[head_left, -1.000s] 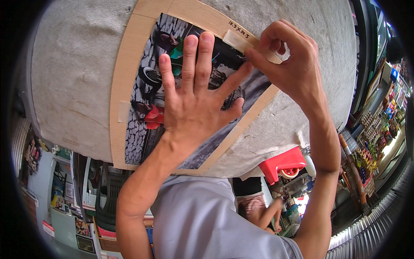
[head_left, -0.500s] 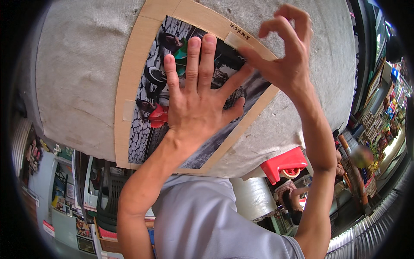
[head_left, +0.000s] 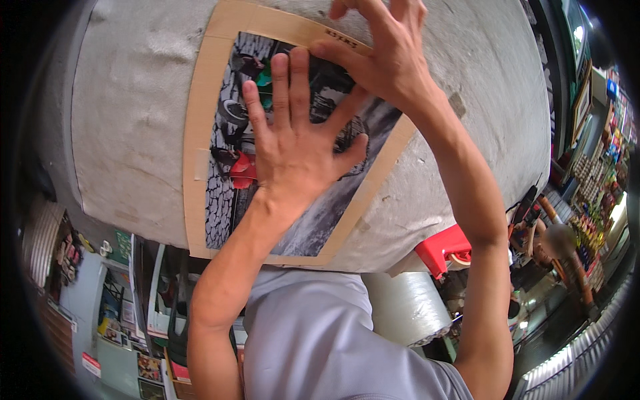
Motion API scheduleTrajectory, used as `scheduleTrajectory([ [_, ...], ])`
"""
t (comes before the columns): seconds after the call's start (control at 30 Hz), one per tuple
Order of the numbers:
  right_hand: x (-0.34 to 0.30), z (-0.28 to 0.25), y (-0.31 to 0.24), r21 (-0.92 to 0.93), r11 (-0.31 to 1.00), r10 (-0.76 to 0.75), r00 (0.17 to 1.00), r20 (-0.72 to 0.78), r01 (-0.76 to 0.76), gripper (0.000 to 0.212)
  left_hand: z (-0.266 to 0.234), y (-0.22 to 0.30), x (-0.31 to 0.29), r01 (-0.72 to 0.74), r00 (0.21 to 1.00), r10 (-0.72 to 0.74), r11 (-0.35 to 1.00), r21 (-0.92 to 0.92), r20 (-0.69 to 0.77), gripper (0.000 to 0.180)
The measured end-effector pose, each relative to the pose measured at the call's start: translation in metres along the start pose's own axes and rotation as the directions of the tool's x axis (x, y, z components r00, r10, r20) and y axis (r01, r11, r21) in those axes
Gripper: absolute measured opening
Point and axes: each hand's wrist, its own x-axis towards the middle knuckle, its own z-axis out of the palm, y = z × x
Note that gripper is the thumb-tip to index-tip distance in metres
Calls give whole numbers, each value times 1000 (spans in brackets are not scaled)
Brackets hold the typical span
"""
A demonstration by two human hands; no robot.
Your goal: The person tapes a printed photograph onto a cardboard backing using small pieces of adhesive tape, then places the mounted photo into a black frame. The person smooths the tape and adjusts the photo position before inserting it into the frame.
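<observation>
A mostly black-and-white picture print (head_left: 313, 230) with red and green accents lies flat on a tan backing board (head_left: 195, 127). My left hand (head_left: 293, 157) rests palm down on the print, fingers spread. At the upper right edge of the print is my right hand (head_left: 397, 63); its thumb presses along the edge while its other fingers are raised and apart, some cut off by the frame's top. A pale strip of tape (head_left: 201, 165) crosses the print's left edge. Handwriting marks the board's upper border.
A grey cloth-covered table (head_left: 130, 133) carries the board. At its near right edge sits a red tape dispenser (head_left: 440, 250), partly behind my right forearm. A large roll of clear plastic wrap (head_left: 407, 310) stands below the edge. Crowded shelves (head_left: 600, 173) line the right side.
My right hand has slid left along the print's upper edge, over the spot where a tape strip showed. My left hand stays flat on the print. The view has shifted slightly.
</observation>
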Motion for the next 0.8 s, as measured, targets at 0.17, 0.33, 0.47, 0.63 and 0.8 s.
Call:
scheduleTrajectory([
  [0.17, -22, -9, 12, 32, 993, 113, 990, -86, -111, 53, -1, 0, 0, -39, 998, 42, 997, 62, -42, 65],
  [0.33, -94, -58, 32, -160, 958, 162, 909, -385, -238, 40, 7, -1, 0, -104, 986, 118, 987, 121, -117, 64],
  [0.47, -198, -111, -40, 183, 892, 442, 713, -545, -413, 25, 14, -10, 0, -126, 978, 149, 980, 155, -146, 66],
  [0.63, -379, -124, -149, 111, 575, 670, 389, -632, -811, 30, 24, -25, 0, -134, 960, 179, 969, 208, -216, 68],
  [0.8, -473, -96, -136, 903, -18, 973, -214, -82, -428, 39, 28, -29, 10, -175, 958, 218, 959, 223, -186, 72],
])
